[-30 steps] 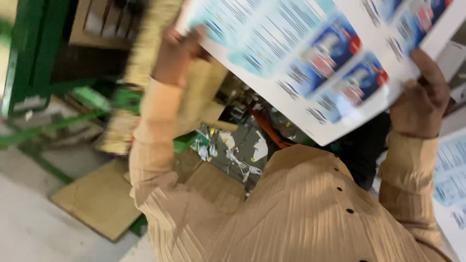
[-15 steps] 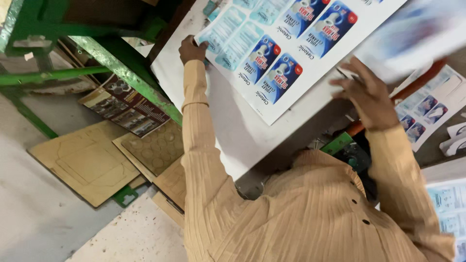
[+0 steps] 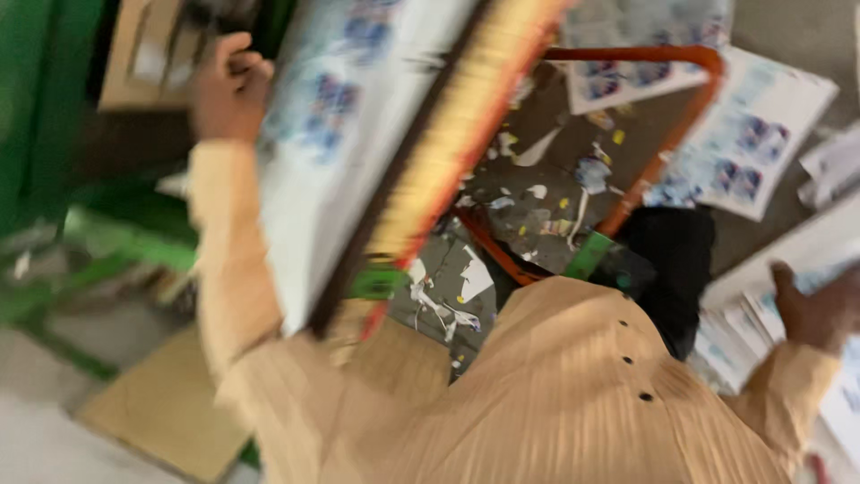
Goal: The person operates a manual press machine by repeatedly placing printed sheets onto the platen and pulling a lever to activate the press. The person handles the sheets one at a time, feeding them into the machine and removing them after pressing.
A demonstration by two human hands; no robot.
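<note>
Now right hand (image 3: 820, 309) off printed sheet (image 3: 331, 134), lowered onto stack (image 3: 761, 332)

My left hand (image 3: 226, 85) is raised with the arm stretched, fingers curled in a closed grip. My right hand (image 3: 820, 309) reaches low, fingers spread, away from my shirt (image 3: 573, 403).
</note>
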